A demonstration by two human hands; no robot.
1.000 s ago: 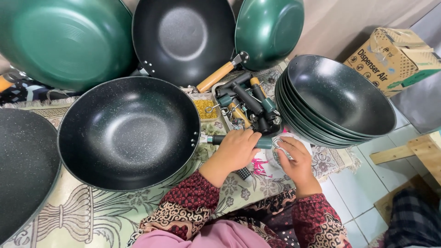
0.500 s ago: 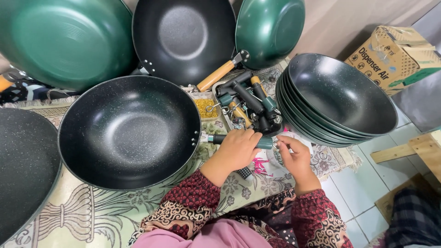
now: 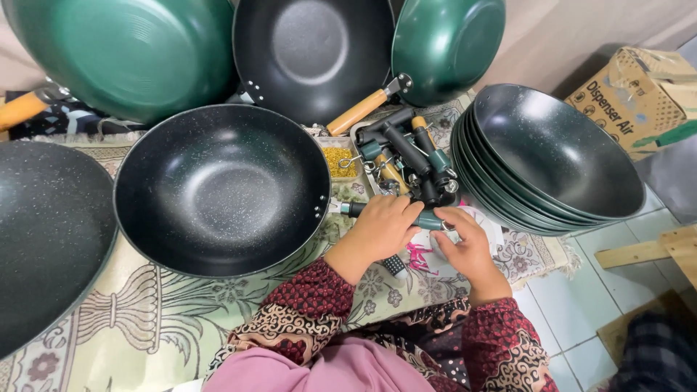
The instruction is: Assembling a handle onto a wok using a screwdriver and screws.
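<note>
Since the earlier frame the right hand [image 3: 465, 247] has shifted slightly inward toward the left hand [image 3: 381, 229]. Both hands are closed around a dark green pan handle [image 3: 428, 220], which lies level between them. Just left of the left hand sits a black speckled wok [image 3: 218, 189]. Beyond the hands lies a pile of loose handles [image 3: 406, 156]; right of them, stacked woks [image 3: 552, 156].

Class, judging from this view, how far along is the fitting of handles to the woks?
Done: one wok with a wooden handle leans at the back. In hand: the left hand and right hand grip a green handle beside the big black wok. Left: loose handles and stacked woks without handles.
</note>
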